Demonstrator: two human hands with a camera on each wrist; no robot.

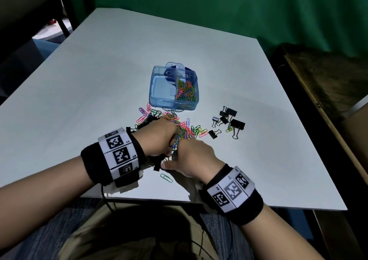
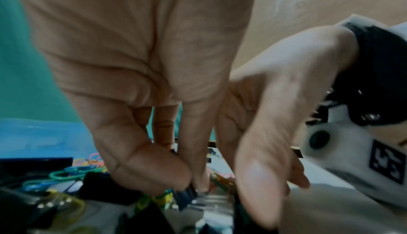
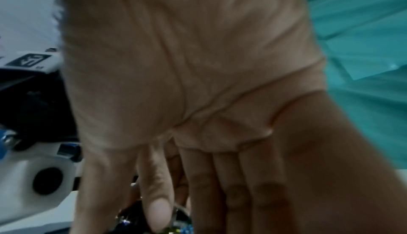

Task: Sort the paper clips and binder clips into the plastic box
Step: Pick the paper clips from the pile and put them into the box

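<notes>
A clear blue plastic box (image 1: 165, 105) stands mid-table; its right compartment holds coloured paper clips (image 1: 186, 92). A loose pile of paper clips (image 1: 180, 125) lies just in front of it. Several black binder clips (image 1: 229, 120) lie to the right of the pile. Both hands meet at the pile's near edge. My left hand (image 1: 165, 150) (image 2: 191, 183) pinches a black binder clip (image 2: 186, 197) tangled with green and yellow paper clips. My right hand (image 1: 175, 164) (image 3: 176, 218) pinches the same cluster from the other side, thumb against fingers.
One green paper clip (image 1: 166, 178) lies alone near the white table's front edge (image 1: 219, 203). A dark wooden surface (image 1: 328, 84) borders the table on the right and a green curtain (image 1: 219, 10) hangs behind. A black cable (image 1: 105, 198) hangs off the front edge.
</notes>
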